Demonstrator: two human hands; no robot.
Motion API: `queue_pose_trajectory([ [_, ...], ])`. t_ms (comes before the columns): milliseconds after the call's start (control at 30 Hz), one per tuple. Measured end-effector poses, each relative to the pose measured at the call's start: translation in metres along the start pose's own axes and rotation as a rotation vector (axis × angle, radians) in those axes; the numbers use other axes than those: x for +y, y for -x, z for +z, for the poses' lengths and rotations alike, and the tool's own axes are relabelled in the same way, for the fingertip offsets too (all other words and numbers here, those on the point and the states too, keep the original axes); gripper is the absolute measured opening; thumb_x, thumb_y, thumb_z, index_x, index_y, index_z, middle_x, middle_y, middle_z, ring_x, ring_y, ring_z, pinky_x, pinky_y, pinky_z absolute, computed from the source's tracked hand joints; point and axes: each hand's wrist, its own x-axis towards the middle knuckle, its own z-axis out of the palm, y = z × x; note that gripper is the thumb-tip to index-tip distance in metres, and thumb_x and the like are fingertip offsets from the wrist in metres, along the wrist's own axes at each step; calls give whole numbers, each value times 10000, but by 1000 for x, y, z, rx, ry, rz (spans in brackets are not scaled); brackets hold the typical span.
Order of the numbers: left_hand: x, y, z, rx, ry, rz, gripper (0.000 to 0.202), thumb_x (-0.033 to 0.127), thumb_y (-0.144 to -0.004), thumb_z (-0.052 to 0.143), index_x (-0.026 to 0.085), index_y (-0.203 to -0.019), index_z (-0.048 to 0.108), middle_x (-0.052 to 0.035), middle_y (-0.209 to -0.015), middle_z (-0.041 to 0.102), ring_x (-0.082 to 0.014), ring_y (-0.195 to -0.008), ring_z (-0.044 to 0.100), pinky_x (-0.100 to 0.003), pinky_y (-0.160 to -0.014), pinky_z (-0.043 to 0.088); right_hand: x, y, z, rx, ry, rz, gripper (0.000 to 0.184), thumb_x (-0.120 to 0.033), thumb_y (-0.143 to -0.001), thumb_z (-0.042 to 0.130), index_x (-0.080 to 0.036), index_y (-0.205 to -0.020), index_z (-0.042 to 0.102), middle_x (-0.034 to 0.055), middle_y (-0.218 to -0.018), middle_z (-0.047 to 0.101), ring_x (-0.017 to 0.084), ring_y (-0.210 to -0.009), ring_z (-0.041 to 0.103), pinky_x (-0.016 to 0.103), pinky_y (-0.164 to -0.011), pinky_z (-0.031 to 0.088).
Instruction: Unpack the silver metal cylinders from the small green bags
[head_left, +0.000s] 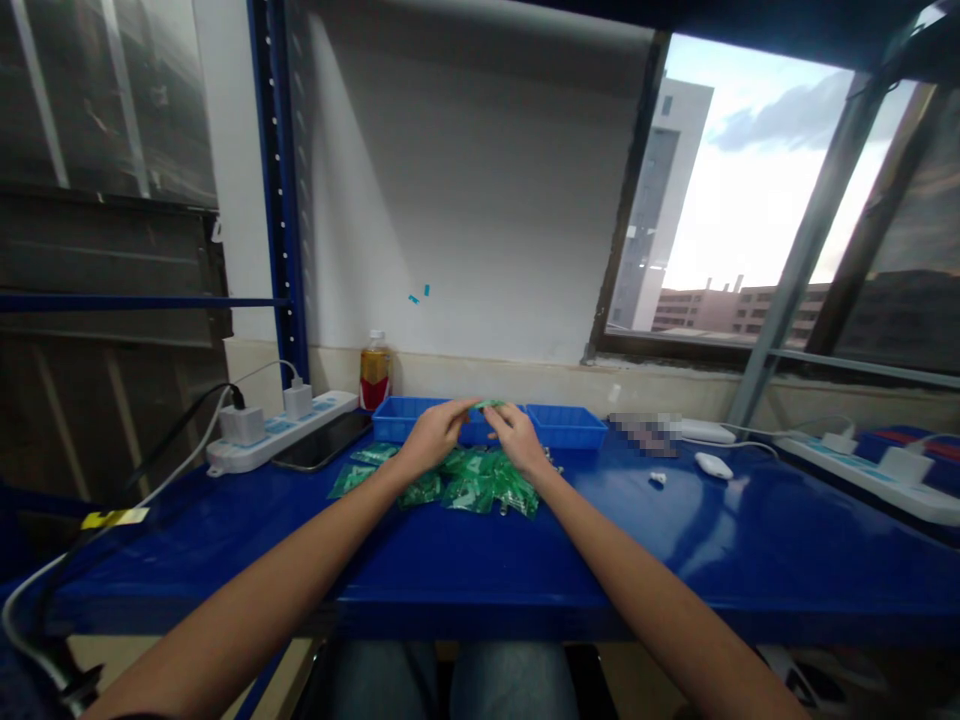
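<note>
Both my hands are raised over the pile at the middle of the blue table, close to the front of the blue bins. Between their fingertips is a small green plastic bag. My left hand pinches its left end, and my right hand pinches the right end. Below them lies a heap of green plastic bags, with a few small shiny metal pieces at its right and front edges. What the held bag contains is too small to make out.
Blue bins line the wall behind the pile. A drink bottle, a phone and a white power strip are on the left. To the right lie an earphone, a white case and another power strip.
</note>
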Motion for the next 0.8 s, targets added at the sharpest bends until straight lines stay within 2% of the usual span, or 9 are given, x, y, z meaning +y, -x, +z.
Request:
queue_pose_trajectory([
  [67,0,1,1,-53,-92,72,464,150,-853,381,186,-1272,577,-63,-882,692,-179,-775,608,-276,-746,443,1,-1,0,3,-120,77,451,-533,-829,464,-143,-906,674,102,-1022,608,190,-872,590,276,-631,525],
  [167,-3,2,3,-98,-161,74,490,137,-865,378,199,-1329,525,-62,-872,693,-175,-768,610,-271,-746,443,3,-3,1,20,-210,135,485,-591,-802,475,-146,-898,642,95,-981,616,192,-827,601,272,-590,516],
  [300,-7,3,5,-91,-188,66,480,126,-854,392,191,-1301,554,-68,-888,683,-181,-820,607,-282,-797,443,10,-4,4,26,-77,166,440,-561,-818,456,-153,-731,596,41,-686,606,158,-620,584,264,-575,473],
  [400,-3,2,5,-70,-128,18,428,229,-875,429,174,-1274,573,-75,-910,678,-192,-850,602,-297,-827,442,13,-3,3,0,105,85,419,-457,-885,376,-152,-698,593,32,-611,590,147,-558,562,265,-583,446],
  [467,0,1,4,-49,-59,-53,401,344,-884,443,155,-1182,633,-86,-941,681,-206,-878,601,-305,-834,442,13,-1,2,-25,256,-37,393,-377,-911,344,-146,-799,641,52,-681,633,160,-617,587,277,-635,454],
  [533,3,-1,3,-31,46,-171,464,469,-885,411,127,-1031,688,-101,-928,684,-218,-859,606,-312,-796,454,11,1,1,-47,411,-162,360,-299,-915,348,-146,-1005,661,79,-824,678,179,-748,617,292,-742,461],
  [633,4,-3,2,-24,324,-404,649,640,-847,337,94,-894,684,-121,-877,682,-214,-763,618,-304,-674,476,7,4,2,-80,618,-254,407,-226,-907,374,-146,-1251,576,111,-963,676,199,-887,611,300,-839,442],
  [733,1,-5,1,-17,550,-525,642,680,-780,430,89,-876,663,-114,-848,675,-184,-704,620,-270,-607,468,5,5,4,-106,730,-269,440,-199,-894,402,-140,-1310,534,118,-923,656,205,-847,596,302,-809,449],
  [800,-3,-6,2,-11,596,-537,539,611,-731,564,99,-875,654,-82,-793,663,-156,-659,607,-242,-578,446,3,6,5,-88,701,-271,453,-166,-859,439,-139,-1299,544,108,-917,641,194,-820,583,298,-798,453],
])
